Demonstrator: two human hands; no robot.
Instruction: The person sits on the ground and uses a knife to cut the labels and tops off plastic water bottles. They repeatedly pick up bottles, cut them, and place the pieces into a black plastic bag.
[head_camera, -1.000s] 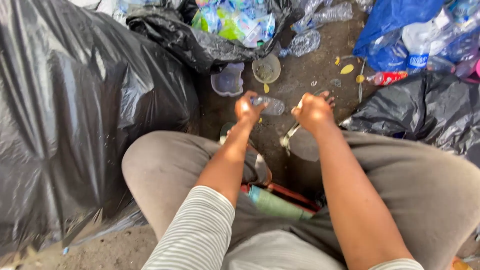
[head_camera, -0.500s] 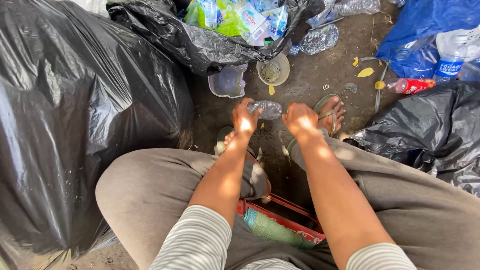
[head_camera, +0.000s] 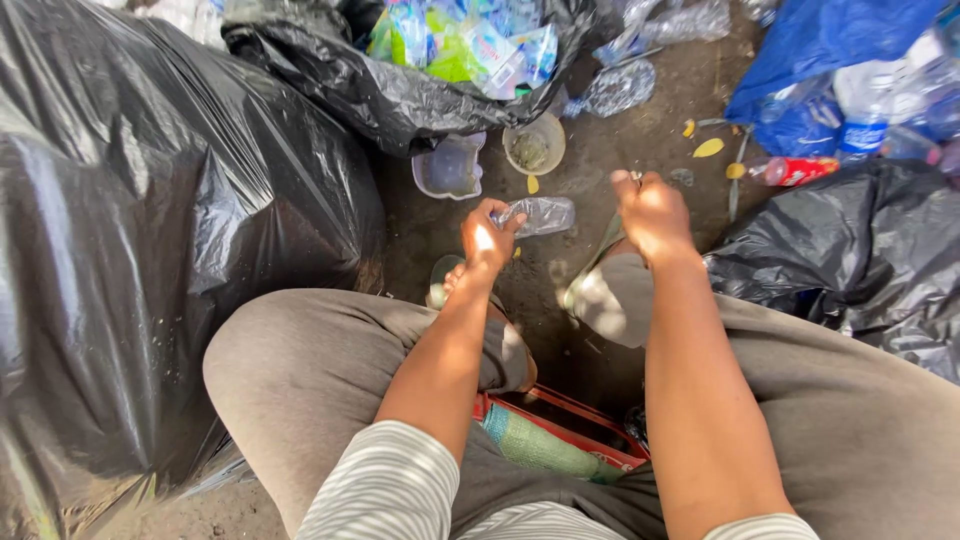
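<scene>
Just beyond the left hand (head_camera: 487, 240): a clear plastic tub (head_camera: 449, 166) and a round cream bowl (head_camera: 534, 145) with dirt in it, side by side on the bare ground (head_camera: 580, 190), with a yellow scrap between them. Farther out, past both: an open black bag (head_camera: 400, 95) stuffed with blue and green plastic wrappers, and a crushed clear bottle (head_camera: 620, 88) beside its mouth. Out to the left of the left hand, looming close: a big full black sack (head_camera: 150, 250), crowding that side. To the right of the right hand (head_camera: 652, 210): yellow scraps, a red-labelled bottle (head_camera: 795, 171), a blue bag (head_camera: 830, 60) with bottles, and another black sack (head_camera: 850, 260) lower down. Below the hands, between the knees: a red crate (head_camera: 570, 440) with a green bottle.

Held out in front, between the two hands: a small clear plastic bottle (head_camera: 538, 215), lying roughly sideways, crumpled, its wall glinting. Left hand clamped around one end of it. Right hand curled into a fist, apart from the bottle, something small and hard to make out pinched at the top of the fist.
</scene>
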